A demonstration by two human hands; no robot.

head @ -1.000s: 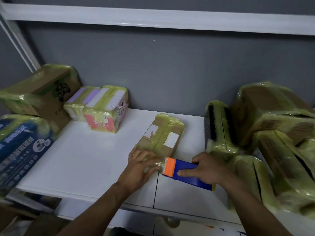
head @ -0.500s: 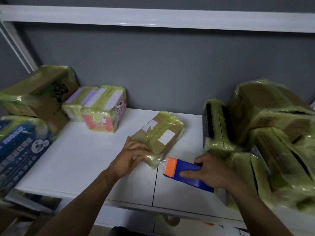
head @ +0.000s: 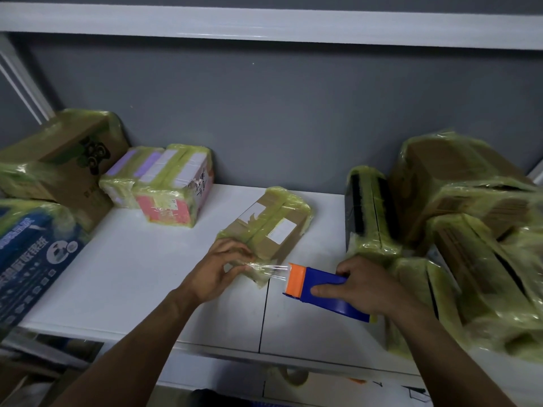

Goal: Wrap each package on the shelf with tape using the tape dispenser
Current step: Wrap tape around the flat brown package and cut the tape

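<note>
The small brown package [head: 270, 227] lies flat at the centre of the white shelf [head: 147, 274], already banded with yellowish tape. The left hand [head: 219, 270] grasps its near end, fingers curled over the top edge. The right hand [head: 367, 286] grasps the blue body of the tape dispenser [head: 320, 286], orange head toward the package; a clear tape strip [head: 271, 270] spans the gap between them. Wrapped boxes flank the work area: a pink box [head: 173, 189] at left, a stack of boxes [head: 470, 215] at right.
</note>
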